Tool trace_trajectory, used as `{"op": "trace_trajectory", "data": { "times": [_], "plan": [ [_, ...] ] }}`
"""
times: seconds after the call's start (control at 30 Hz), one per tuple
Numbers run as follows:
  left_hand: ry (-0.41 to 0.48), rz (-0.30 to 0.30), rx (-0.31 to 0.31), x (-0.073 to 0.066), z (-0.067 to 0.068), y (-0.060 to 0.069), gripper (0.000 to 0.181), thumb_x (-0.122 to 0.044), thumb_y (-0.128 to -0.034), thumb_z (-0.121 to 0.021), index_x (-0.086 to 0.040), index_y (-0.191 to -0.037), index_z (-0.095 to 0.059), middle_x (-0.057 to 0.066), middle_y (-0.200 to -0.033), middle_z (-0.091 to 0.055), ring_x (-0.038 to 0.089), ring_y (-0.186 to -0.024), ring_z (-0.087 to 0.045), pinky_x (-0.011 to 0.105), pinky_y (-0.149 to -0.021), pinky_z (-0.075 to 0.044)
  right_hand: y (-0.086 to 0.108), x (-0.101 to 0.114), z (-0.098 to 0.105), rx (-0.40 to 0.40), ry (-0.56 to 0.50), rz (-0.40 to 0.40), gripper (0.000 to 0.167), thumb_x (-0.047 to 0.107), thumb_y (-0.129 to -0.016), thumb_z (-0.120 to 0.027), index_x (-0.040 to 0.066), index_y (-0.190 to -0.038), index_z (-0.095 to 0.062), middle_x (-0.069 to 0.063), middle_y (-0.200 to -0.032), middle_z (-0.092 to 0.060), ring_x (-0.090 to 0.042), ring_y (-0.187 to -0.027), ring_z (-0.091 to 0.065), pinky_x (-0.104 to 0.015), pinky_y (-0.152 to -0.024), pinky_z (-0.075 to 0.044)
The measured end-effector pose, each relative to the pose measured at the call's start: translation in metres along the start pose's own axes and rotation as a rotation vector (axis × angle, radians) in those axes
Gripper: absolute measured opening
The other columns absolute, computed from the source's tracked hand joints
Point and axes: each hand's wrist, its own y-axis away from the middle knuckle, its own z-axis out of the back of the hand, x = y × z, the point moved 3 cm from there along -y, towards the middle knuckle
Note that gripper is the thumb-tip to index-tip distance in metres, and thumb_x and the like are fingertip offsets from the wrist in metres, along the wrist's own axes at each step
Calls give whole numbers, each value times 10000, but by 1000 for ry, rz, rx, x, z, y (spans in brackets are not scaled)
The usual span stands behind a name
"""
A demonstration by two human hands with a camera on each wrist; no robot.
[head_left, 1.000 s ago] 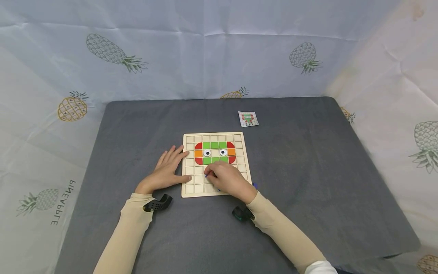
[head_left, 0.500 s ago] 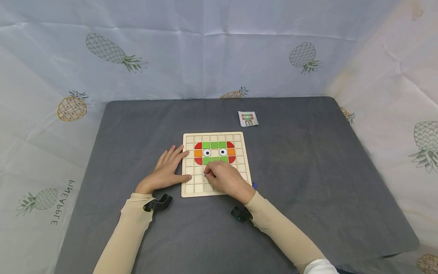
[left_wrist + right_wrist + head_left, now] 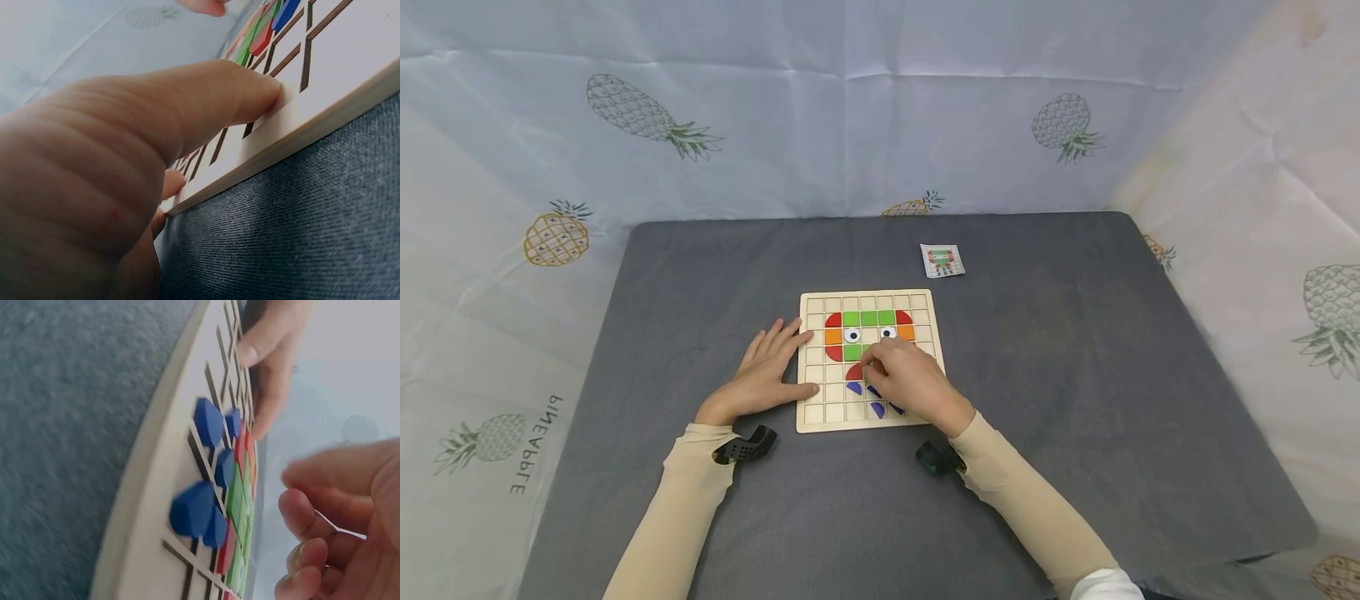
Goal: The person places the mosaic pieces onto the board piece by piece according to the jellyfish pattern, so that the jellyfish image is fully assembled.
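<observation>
A square wooden grid board lies on the table with red, orange and green tiles and two eye tiles in its upper part. Lower down sit a red rounded tile and several blue rounded tiles. My left hand rests spread along the board's left edge, its thumb lying on the grid in the left wrist view. Over the middle of the board is my right hand, hiding some cells. In the right wrist view its fingers are loosely bent beside the blue tiles, with nothing seen between them.
A small printed card with a matching coloured figure lies behind the board. The dark grey cloth-covered table stretches around it. A pineapple-print curtain hangs at the back and sides.
My right hand has let go of a blue tile, now visible on the board, and shifted slightly up and right. More blue tiles show below it. My left hand has stayed put.
</observation>
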Motion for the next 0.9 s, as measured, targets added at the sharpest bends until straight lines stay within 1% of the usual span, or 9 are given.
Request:
{"op": "trace_trajectory", "data": {
  "times": [0.1, 0.2, 0.27, 0.4, 0.47, 0.57, 0.7, 0.83, 0.9],
  "plan": [
    [0, 1, 2, 1, 1, 0, 907, -441, -883, -731, -152, -1612, -275, 105, -1726, -64, 357, -1595, 49, 565, -1268, 69, 0, 3, -6, 37, 63, 12, 128, 266, -961, -694, 173, -986, -777, 65, -829, -617, -69, -710, -500, -209, -534, -438],
    [-4, 4, 8, 1, 0, 1, 908, -438, -883, -733, -163, -1614, -270, 90, -1728, -59, 345, -1597, 52, 555, -1271, 69, 1, 6, -13, 43, 99, 24, 108, 278, -952, -710, 187, -954, -768, 72, -805, -588, -69, -694, -489, -209, -499, -420],
    [-7, 3, 8, 1, 0, 1, 905, -437, -884, -730, -163, -1614, -269, 87, -1728, -60, 341, -1598, 51, 552, -1271, 68, 2, 7, -16, 39, 112, 28, 95, 268, -950, -710, 191, -921, -758, 73, -793, -592, -71, -690, -486, -206, -491, -414],
    [-5, -7, 1, 1, 0, 1, 900, -442, -888, -720, -147, -1611, -274, 107, -1725, -70, 355, -1595, 43, 561, -1268, 64, 3, 5, -14, 29, 92, 17, 104, 268, -953, -705, 190, -896, -745, 78, -796, -608, -66, -691, -494, -199, -499, -418],
    [-4, -5, 2, 0, 0, 0, 905, -450, -887, -719, -146, -1613, -271, 106, -1725, -64, 353, -1596, 50, 561, -1269, 67, 4, 1, -7, 9, 58, -3, 99, 255, -955, -701, 179, -910, -746, 69, -774, -600, -76, -684, -501, -209, -507, -417],
    [-4, 1, 11, 0, -1, 0, 914, -460, -884, -720, -158, -1616, -262, 90, -1729, -51, 339, -1598, 62, 555, -1270, 74, 9, -9, 9, -44, 2, -46, 89, 223, -953, -700, 155, -918, -745, 51, -759, -593, -106, -696, -512, -236, -541, -424],
    [-6, 9, 17, -1, 0, 0, 907, -441, -883, -723, -176, -1617, -260, 70, -1730, -50, 323, -1600, 68, 538, -1274, 75, 18, -28, 32, -96, -54, -91, 86, 218, -959, -692, 156, -922, -739, 44, -804, -613, -133, -737, -513, -266, -607, -431],
    [-5, 11, 18, 0, 0, 1, 903, -428, -883, -727, -176, -1616, -263, 66, -1730, -54, 319, -1600, 67, 535, -1275, 71, 29, -49, 49, -98, -126, -90, 87, 229, -979, -675, 171, -954, -735, 33, -837, -615, -138, -719, -499, -274, -616, -425],
    [-3, 8, 16, 0, 0, 1, 903, -427, -882, -728, -169, -1615, -266, 74, -1730, -56, 326, -1599, 63, 542, -1274, 70, 34, -57, 56, -96, -163, -81, 78, 224, -980, -680, 166, -976, -732, 20, -828, -601, -145, -691, -493, -272, -592, -423]
  ]
}}
